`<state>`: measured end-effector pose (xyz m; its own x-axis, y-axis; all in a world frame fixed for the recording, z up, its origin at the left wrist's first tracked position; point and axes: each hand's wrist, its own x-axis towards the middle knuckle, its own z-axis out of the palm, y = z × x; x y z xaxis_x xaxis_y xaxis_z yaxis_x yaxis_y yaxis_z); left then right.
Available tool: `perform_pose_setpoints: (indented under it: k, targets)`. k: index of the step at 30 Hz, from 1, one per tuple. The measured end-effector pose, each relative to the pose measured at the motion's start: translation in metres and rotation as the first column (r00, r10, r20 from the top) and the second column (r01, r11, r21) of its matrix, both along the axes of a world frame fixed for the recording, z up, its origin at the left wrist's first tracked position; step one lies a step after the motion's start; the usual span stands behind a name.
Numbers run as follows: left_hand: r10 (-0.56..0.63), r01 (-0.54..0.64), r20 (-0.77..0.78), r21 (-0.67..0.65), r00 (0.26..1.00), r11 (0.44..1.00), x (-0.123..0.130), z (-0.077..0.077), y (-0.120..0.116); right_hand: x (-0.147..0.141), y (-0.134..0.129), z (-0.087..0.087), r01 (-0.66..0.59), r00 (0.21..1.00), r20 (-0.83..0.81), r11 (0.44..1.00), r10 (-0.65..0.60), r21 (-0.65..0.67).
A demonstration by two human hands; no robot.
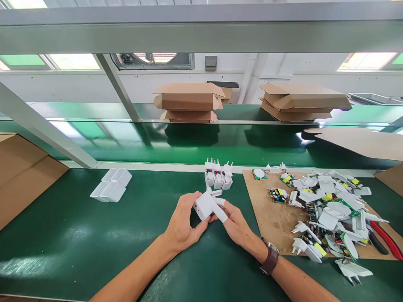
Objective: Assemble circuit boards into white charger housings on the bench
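"Examining the item in hand: where is it, and who has it?"

"The white housing (203,206) is above the green bench (157,277), between both hands, just in front of three filled cases (218,179). A pale piece (215,193) juts out at its far end. I cannot tell whether it is fixed to the housing."

"What makes for sound handling here?"

"In my judgement, the left hand should act as the clamp and the right should apply the pressure. Force is best kept even and square to the housing, since a skewed push could tilt the parts or mark the shell. Any wire should lie clear of the edges before the fingers bear down; none is visible at this piece."

"Report on the hands."

"The left hand (181,222) is clamped on the housing, index finger at the upper edge, thumb at the lower, forearm slanting in from the near left. The right hand (236,225) is closed on the opposite side, a finger in a white cover (220,213) laid along the housing. Its wrist, with a watch (270,256), is low and angled inward."

"Any remark on that pose?"

"Balanced; the right fingers partly hide the housing, so its seam cannot be verified"
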<state>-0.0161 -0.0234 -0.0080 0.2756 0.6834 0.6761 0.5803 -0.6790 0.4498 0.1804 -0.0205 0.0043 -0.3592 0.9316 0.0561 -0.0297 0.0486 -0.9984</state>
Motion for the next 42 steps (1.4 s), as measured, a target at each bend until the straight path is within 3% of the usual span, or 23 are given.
perform_pose_setpoints:
  k: [3, 6, 8, 10, 15, 17, 19, 21, 23, 25, 26, 28, 32, 34, 39, 42]
  targets:
    - [0.140, -0.140, 0.000, -0.078, 0.990, 0.987, -0.009, -0.008, 0.013, 0.006, -0.002, 0.000, 0.040, 0.978, 0.178, 0.929, -0.112, 0.368]
    - [0.226, -0.204, 0.065, -0.244, 0.972, 0.948, -0.019, -0.016, 0.041, 0.011, -0.003, -0.009, -0.060, 0.902, 0.366, 0.775, -0.227, 0.629]
    - [0.236, -0.200, 0.079, -0.319, 0.969, 0.927, -0.021, -0.018, 0.063, 0.013, -0.002, -0.017, -0.179, 0.842, 0.459, 0.655, -0.285, 0.734]
    - [0.211, -0.179, 0.064, -0.333, 0.975, 0.926, -0.016, -0.019, 0.079, 0.014, -0.002, -0.022, -0.251, 0.807, 0.498, 0.579, -0.317, 0.775]
    - [0.180, -0.181, -0.026, -0.228, 0.983, 0.957, -0.001, -0.014, 0.082, 0.018, -0.003, -0.020, -0.271, 0.804, 0.502, 0.556, -0.318, 0.786]
    - [0.212, -0.223, -0.085, -0.166, 0.974, 0.961, -0.012, -0.006, 0.073, 0.020, -0.004, -0.020, -0.293, 0.797, 0.513, 0.538, -0.320, 0.791]
    - [0.285, -0.298, -0.132, -0.097, 0.950, 0.950, -0.040, 0.006, 0.062, 0.020, -0.005, -0.023, -0.327, 0.778, 0.536, 0.518, -0.328, 0.791]
    - [0.399, -0.407, -0.146, -0.028, 0.905, 0.913, -0.080, 0.019, 0.049, 0.020, -0.007, -0.026, -0.387, 0.729, 0.600, 0.525, -0.328, 0.758]
    - [0.540, -0.541, -0.135, 0.038, 0.831, 0.840, -0.123, 0.031, 0.036, 0.019, -0.009, -0.027, -0.463, 0.657, 0.689, 0.559, -0.306, 0.688]
    - [0.759, -0.742, -0.250, 0.175, 0.602, 0.647, -0.160, 0.038, 0.025, 0.018, -0.011, -0.024, -0.531, 0.584, 0.772, 0.602, -0.250, 0.597]
    - [0.790, -0.775, -0.318, 0.204, 0.525, 0.598, -0.174, 0.040, 0.021, 0.017, -0.011, -0.022, -0.553, 0.557, 0.800, 0.618, -0.224, 0.559]
    - [0.784, -0.774, -0.393, 0.232, 0.480, 0.589, -0.187, 0.041, 0.017, 0.015, -0.011, -0.017, -0.577, 0.524, 0.831, 0.639, -0.187, 0.508]
    - [0.685, -0.671, -0.378, 0.192, 0.623, 0.716, -0.174, 0.043, 0.023, 0.016, -0.006, -0.006, -0.579, 0.509, 0.835, 0.635, -0.207, 0.511]
    - [0.656, -0.657, -0.420, 0.166, 0.628, 0.735, -0.167, 0.045, 0.029, 0.025, 0.003, 0.005, -0.568, 0.458, 0.850, 0.650, -0.261, 0.505]
    - [0.680, -0.797, -0.600, 0.113, 0.421, 0.593, -0.178, 0.046, 0.031, 0.085, 0.041, 0.046, -0.392, 0.147, 0.883, 0.793, -0.446, 0.466]
    - [0.588, -0.819, -0.685, -0.022, 0.430, 0.573, -0.181, 0.044, 0.023, 0.122, 0.068, 0.060, -0.316, 0.052, 0.875, 0.824, -0.481, 0.471]
